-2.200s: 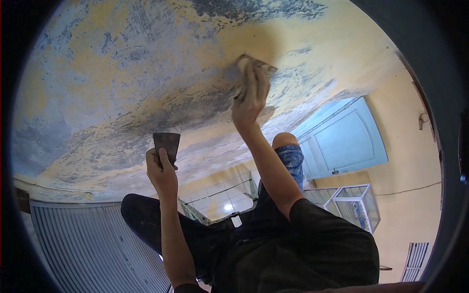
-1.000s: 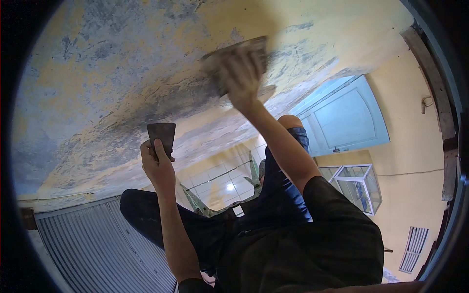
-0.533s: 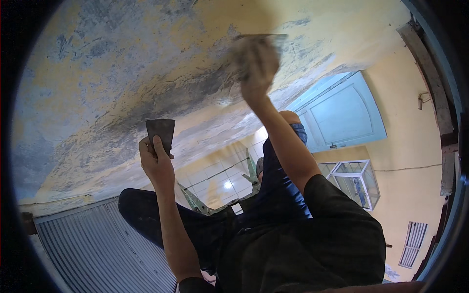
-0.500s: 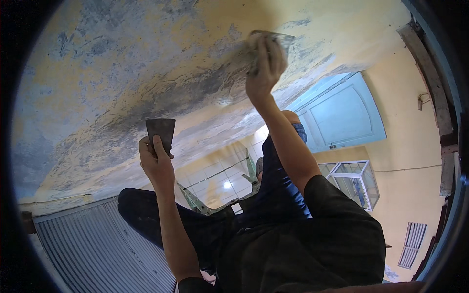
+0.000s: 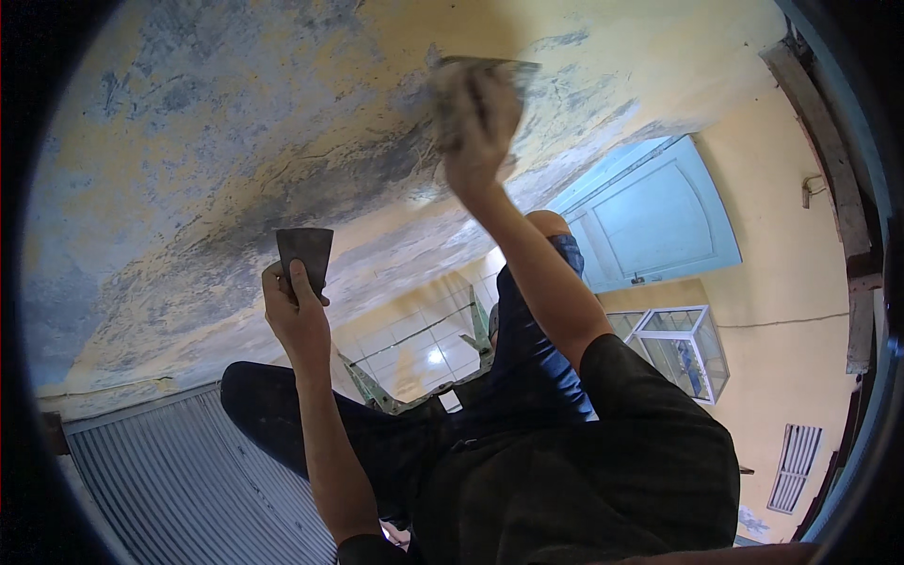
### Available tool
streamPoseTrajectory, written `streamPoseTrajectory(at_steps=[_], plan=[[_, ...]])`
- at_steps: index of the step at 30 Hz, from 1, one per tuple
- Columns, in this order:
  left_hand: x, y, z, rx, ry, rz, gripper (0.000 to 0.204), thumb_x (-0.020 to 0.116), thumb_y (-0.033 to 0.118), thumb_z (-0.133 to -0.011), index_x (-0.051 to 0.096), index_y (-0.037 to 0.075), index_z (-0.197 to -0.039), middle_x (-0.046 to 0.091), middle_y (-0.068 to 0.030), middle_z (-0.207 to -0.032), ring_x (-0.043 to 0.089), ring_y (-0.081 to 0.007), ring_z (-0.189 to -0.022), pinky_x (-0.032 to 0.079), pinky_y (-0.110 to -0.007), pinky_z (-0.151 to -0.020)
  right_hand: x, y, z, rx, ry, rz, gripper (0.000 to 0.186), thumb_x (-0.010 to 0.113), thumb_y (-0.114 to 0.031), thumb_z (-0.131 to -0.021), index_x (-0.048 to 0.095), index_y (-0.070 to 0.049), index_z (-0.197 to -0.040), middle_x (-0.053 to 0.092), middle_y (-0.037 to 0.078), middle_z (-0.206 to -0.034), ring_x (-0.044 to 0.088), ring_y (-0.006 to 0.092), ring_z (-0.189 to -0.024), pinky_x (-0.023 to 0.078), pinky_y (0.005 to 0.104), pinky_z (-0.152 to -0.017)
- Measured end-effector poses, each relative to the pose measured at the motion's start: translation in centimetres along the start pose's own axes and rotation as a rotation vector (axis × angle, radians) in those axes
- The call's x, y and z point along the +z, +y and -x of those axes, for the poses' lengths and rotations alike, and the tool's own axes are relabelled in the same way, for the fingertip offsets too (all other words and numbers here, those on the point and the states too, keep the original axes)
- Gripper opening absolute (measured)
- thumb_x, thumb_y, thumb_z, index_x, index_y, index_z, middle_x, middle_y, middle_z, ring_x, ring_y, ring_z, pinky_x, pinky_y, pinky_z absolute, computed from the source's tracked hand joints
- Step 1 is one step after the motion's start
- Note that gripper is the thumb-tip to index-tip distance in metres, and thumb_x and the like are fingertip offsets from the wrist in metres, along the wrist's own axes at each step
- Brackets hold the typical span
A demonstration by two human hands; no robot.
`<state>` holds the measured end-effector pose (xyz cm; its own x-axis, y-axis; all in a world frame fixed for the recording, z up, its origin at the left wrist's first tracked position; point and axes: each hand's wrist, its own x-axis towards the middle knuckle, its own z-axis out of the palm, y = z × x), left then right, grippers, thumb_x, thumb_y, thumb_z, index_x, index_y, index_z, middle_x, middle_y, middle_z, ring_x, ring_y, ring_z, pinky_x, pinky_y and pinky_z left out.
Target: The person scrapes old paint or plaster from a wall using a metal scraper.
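Note:
My left hand (image 5: 298, 303) is closed around a dark putty knife (image 5: 304, 247) with a flaring blade that points up, apart from the wall. High up, my right hand (image 5: 478, 122) is blurred by motion and grips a thin, flat scraper (image 5: 516, 70) with a dark straight edge. That scraper lies against the yellow wall (image 5: 603, 71), where patches of grey and bluish filler spread. Most of the scraper's face is hidden by my fingers. Rough dark smears (image 5: 377, 174) run along the wall below and left of it.
Green metal framework (image 5: 372, 384) stands between my bent legs, above a tiled floor (image 5: 414, 350). A light blue door (image 5: 659, 221) and a glass cabinet (image 5: 683, 353) are to the right. At the lower left is a corrugated grey shutter (image 5: 188, 471).
My right hand has swept left along the wall with the scraper. My left hand keeps the putty knife at nearly the same place.

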<state>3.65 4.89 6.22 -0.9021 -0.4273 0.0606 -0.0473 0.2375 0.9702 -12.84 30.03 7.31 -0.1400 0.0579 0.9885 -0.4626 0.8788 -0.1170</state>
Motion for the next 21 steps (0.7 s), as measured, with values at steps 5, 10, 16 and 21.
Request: streamPoseTrajectory(at_steps=[5,10,16,21], plan=[[0.0,-1.6,-0.5,-0.031,0.015,0.004,0.023,0.057,0.024,-0.109,0.058,0.002,-0.101,0.059,-0.0033,-0.07,0.054,-0.0084,-0.056,0.047,-0.027,-0.053,0.6,-1.1,1.4,-0.287,-0.252,-0.045,0.035,0.067,-0.009,-0.094,0.073,-0.012,-0.129,0.065,0.017,-0.133,0.057,0.0332,-0.132,0.039,0.0497,-0.113],[-0.5,-0.5,0.1,-0.022,0.016,0.009,0.022,0.056,0.023,-0.109,0.058,0.003,-0.101,0.06,-0.0037,-0.071,0.055,-0.0084,-0.057,0.046,-0.027,-0.054,-1.2,0.6,-0.8,0.089,-0.028,0.049,0.033,0.069,-0.006,-0.091,0.075,-0.01,-0.124,0.062,0.018,-0.138,0.052,0.0384,-0.137,0.039,0.0512,-0.115],[0.0,-1.1,-0.4,-0.036,0.004,0.016,0.022,0.056,0.023,-0.109,0.058,0.003,-0.101,0.06,-0.0039,-0.072,0.054,-0.008,-0.057,0.046,-0.026,-0.055,0.2,-2.6,2.2,-0.236,-0.261,-0.107,0.032,0.068,-0.016,-0.092,0.075,-0.016,-0.124,0.063,0.016,-0.139,0.052,0.0405,-0.139,0.033,0.0562,-0.12],[-0.4,-0.9,-0.1,-0.042,0.002,0.02,0.021,0.056,0.022,-0.109,0.058,0.002,-0.102,0.06,-0.0031,-0.072,0.053,-0.0078,-0.057,0.046,-0.026,-0.055,0.0,1.2,0.4,0.063,-0.017,0.044,0.026,0.064,-0.021,-0.101,0.077,-0.012,-0.122,0.066,0.018,-0.13,0.057,0.0372,-0.132,0.04,0.0516,-0.116]])
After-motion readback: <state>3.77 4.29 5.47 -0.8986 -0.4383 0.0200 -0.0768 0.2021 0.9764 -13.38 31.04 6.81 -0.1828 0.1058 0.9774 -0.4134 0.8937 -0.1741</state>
